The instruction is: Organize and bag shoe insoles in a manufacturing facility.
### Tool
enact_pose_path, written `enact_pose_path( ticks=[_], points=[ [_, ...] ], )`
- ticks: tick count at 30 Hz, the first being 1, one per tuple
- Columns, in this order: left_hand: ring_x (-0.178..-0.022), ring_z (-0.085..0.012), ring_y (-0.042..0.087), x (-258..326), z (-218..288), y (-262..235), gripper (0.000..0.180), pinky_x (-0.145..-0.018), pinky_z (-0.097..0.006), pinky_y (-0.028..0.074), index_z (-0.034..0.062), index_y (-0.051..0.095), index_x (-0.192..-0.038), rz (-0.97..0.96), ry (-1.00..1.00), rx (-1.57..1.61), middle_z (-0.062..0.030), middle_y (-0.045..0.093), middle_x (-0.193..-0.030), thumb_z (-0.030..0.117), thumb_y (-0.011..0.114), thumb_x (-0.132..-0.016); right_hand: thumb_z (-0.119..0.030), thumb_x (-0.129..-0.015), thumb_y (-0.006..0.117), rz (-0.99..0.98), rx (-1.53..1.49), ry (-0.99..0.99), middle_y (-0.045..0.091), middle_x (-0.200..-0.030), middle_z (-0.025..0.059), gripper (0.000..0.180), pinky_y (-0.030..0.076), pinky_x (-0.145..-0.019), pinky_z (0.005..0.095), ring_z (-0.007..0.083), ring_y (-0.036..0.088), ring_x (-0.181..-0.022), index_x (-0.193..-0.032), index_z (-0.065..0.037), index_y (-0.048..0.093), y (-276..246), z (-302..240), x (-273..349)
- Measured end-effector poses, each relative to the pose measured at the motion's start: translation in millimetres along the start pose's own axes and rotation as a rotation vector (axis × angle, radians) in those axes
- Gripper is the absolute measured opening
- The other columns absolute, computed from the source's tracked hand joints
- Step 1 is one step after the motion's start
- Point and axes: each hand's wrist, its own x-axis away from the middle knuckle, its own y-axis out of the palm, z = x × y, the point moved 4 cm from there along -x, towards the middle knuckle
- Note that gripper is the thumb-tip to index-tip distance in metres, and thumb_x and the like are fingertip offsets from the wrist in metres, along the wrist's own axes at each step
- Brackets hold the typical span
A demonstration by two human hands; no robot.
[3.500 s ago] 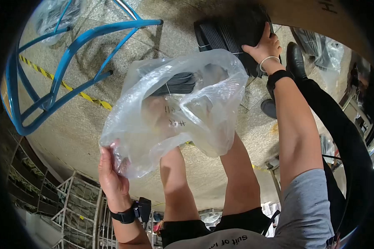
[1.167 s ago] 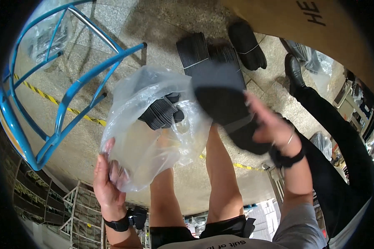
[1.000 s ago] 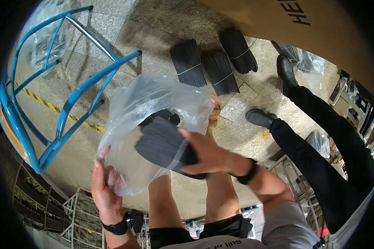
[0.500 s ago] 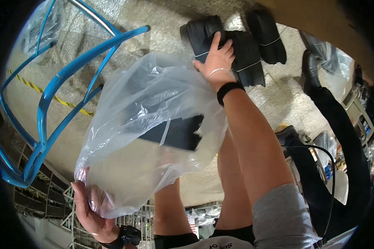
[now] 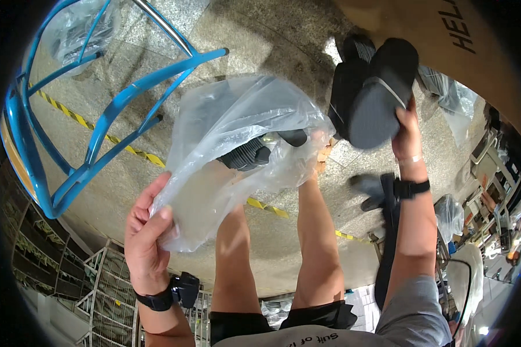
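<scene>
My left hand [image 5: 149,230] grips the edge of a large clear plastic bag [image 5: 226,110], thumb on top. The bag's mouth gapes, and a ribbed black bundle [image 5: 246,155] shows within it. In my right hand [image 5: 408,136] is a banded black bundle [image 5: 376,107], a long, round-ended stack of thin flat pieces with a pale band around its middle. The held bundle hangs above the floor to the right of the bag, a little blurred. Behind it another black bundle [image 5: 342,87] is partly hidden.
A blue metal tube frame [image 5: 113,115] stands at the left, with another filled plastic bag [image 5: 81,34] behind it. Yellow and black tape [image 5: 78,118] runs along the floor [image 5: 260,46]. A brown cardboard box [image 5: 440,23] is at the far right. Another person's dark-clothed leg [image 5: 388,237] shows beside my right arm.
My right hand has moved right from the bundles on the floor and now holds one up. My left hand has shifted up and right with the bag's edge, and the view has turned.
</scene>
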Motion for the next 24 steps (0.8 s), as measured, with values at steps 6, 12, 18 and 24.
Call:
enact_pose_path(
  ticks=[6,12,18,24],
  points=[
    [-0.072,-0.0087,0.056,-3,-7,-15,0.028,-0.067,-0.019,0.043,-0.0025,0.055,-0.103,0.061,-0.137,-0.067,-0.0061,0.06,-0.088,0.013,0.056,-0.08,-0.032,-0.052,0.063,-0.254,0.122,0.12,0.032,-0.131,0.0149,0.102,0.019,-0.102,0.0332,0.0249,0.032,-0.121,-0.136,-0.003,0.013,24,-6,72],
    [-0.071,-0.0088,0.054,-16,-2,-1,0.029,-0.063,-0.02,0.043,-0.0021,0.054,-0.104,0.141,-0.046,0.132,-0.0053,0.06,-0.089,0.018,0.054,-0.083,-0.023,-0.054,0.065,-0.983,0.536,-0.258,0.034,-0.13,0.0172,0.088,0.02,-0.102,0.0387,0.0317,0.027,-0.124,-0.132,-0.006,0.027,82,8,78],
    [-0.081,-0.0111,0.057,-15,-7,12,0.033,-0.07,-0.022,0.045,-0.0038,0.051,-0.11,0.054,-0.016,0.078,-0.0079,0.06,-0.095,0.016,0.053,-0.083,-0.024,-0.053,0.065,-1.209,0.415,-0.183,0.039,-0.119,0.0202,0.08,0.033,-0.091,0.0384,0.0351,0.04,-0.109,-0.124,-0.001,0.035,158,59,88],
    [-0.088,-0.0132,0.056,0,3,2,0.039,-0.079,-0.024,0.043,-0.0048,0.045,-0.116,0.122,0.084,-0.004,-0.0111,0.058,-0.102,0.011,0.054,-0.081,-0.03,-0.053,0.066,-0.863,0.936,-0.477,0.038,-0.118,0.0255,0.075,0.023,-0.096,0.0443,0.0383,0.032,-0.115,-0.119,-0.002,0.041,221,91,81]
  ],
)
